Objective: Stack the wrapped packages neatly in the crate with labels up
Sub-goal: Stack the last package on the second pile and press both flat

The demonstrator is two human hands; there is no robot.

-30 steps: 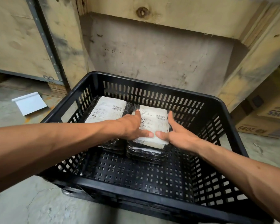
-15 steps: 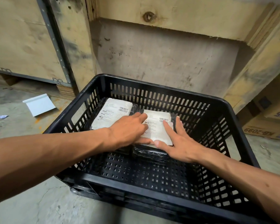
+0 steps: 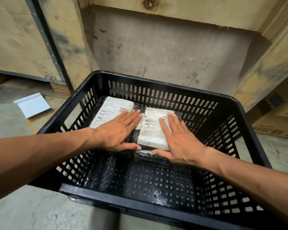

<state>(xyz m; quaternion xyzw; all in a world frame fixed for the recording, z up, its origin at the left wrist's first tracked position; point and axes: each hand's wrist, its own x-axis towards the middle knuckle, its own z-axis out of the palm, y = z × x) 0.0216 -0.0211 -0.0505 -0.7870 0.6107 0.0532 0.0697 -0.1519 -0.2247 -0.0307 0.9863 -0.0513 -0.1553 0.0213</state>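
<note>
While both my hands lie flat and open on them, gripping nothing, two wrapped packages sit side by side at the far-left end of the black crate [image 3: 158,87], labels up. My left hand [image 3: 116,131] presses the left package [image 3: 111,112]; my right hand [image 3: 178,141] presses the right package [image 3: 154,128], thumb at its near edge. Each has one white label with a barcode at the far right corner and rows of small print I can't read. Long axes run from the near wall toward the far wall, tilted a bit to the right. They're touching or just about, wrapped in shiny black film. Off past the crate's right side there's a cardboard box [image 3: 276,127] with upside-down print, looks like "KB-2099".
</note>
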